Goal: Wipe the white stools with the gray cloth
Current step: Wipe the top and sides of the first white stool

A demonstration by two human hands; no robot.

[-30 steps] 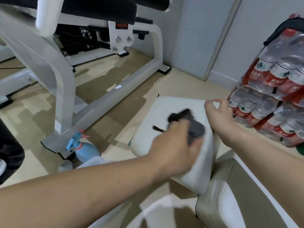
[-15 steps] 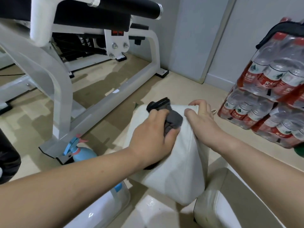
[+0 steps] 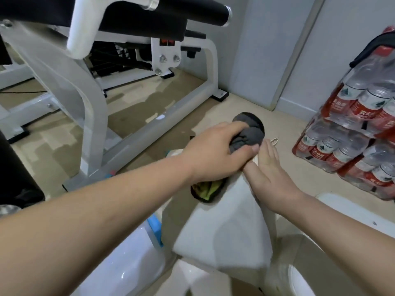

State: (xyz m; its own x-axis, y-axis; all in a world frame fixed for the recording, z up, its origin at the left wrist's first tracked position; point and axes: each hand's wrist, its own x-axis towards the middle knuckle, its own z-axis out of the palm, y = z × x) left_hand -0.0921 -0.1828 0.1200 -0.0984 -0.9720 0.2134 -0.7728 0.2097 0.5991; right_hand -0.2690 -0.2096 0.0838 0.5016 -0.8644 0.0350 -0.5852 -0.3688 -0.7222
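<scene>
A white cushioned stool [image 3: 226,227] is tipped on end in the lower middle, its broad pale face towards me. My left hand [image 3: 215,154] grips the bunched gray cloth [image 3: 248,133] and presses it at the stool's far upper edge. My right hand [image 3: 269,169] lies flat with straight fingers on the stool's right upper side, steadying it. A dark opening with yellow-green inside [image 3: 206,192] shows on the stool just under my left wrist. Another white stool [image 3: 350,212] shows at the lower right.
A white metal gym machine frame [image 3: 94,103] with black pads stands to the left and behind. Shrink-wrapped packs of water bottles [image 3: 350,129] are stacked at the right. A glossy white object with a blue part [image 3: 128,259] lies at the lower left. Beige floor surrounds them.
The stool has been tilted further upright, away from me. My left hand has slid the cloth up to the far edge, and my right hand has flattened against the stool's side.
</scene>
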